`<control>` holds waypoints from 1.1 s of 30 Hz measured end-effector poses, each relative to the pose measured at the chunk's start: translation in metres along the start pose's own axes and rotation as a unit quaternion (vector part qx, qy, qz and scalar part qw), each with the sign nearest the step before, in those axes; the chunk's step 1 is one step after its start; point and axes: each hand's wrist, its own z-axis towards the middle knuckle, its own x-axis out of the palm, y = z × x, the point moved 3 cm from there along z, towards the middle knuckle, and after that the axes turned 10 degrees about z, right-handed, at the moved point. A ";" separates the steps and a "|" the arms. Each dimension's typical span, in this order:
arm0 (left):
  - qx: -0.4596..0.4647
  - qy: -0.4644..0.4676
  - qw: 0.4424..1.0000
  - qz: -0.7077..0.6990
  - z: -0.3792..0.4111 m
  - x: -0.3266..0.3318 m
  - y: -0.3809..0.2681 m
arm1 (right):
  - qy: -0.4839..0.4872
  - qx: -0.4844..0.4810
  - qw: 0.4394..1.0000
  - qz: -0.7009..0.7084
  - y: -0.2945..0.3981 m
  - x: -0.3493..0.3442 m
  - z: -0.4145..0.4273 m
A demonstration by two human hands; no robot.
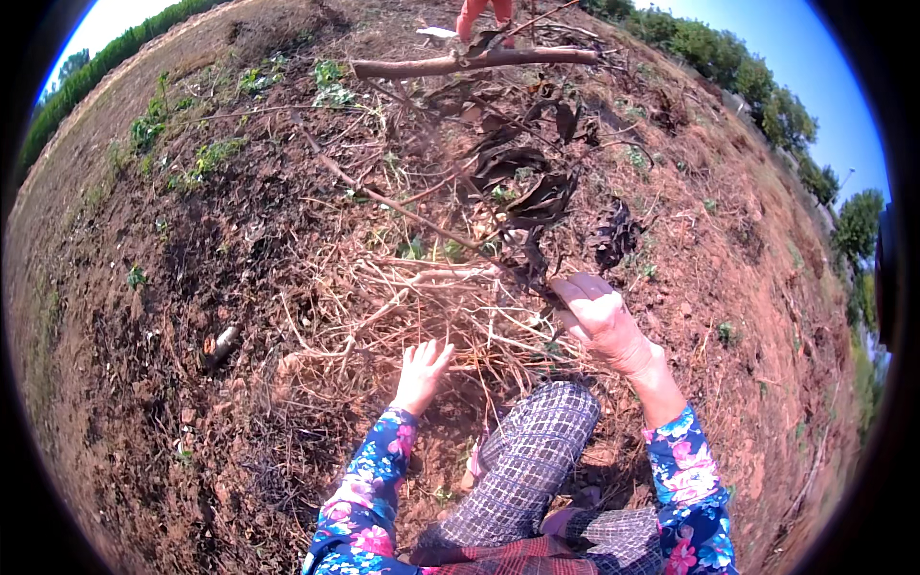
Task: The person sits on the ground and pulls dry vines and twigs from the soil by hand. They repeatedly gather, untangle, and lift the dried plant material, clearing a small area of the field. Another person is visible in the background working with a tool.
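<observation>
My right hand [595, 316] is closed around the lower end of a thin bare branch [392, 203] that slants up to the left. Dark withered leaves [535, 190] hang on twigs just beyond that fist. A heap of dry sticks and twigs [431, 305] lies on the ground before my knees. My left hand [422, 374] is at the near edge of this heap, fingers spread, with nothing visible in it. Whether its fingertips touch the twigs I cannot tell.
A thick cut branch [474, 63] lies across the far side. Behind it stand a person's legs [485, 18]. A short piece of wood [224, 345] rests on the soil at left. Small green weeds [212, 157] grow farther off, and trees [719, 57] line the right.
</observation>
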 end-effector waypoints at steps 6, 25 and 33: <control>0.009 -0.016 0.999 -0.047 0.009 -0.010 -0.011 | 0.252 0.065 0.966 -0.011 -0.060 0.135 -0.018; -0.045 -0.162 0.954 -0.247 0.011 -0.114 -0.066 | 0.159 0.174 0.956 0.176 -0.117 0.167 -0.052; 0.012 -0.090 0.983 -0.157 -0.015 -0.158 -0.064 | 0.067 0.201 0.954 0.210 -0.117 0.167 -0.048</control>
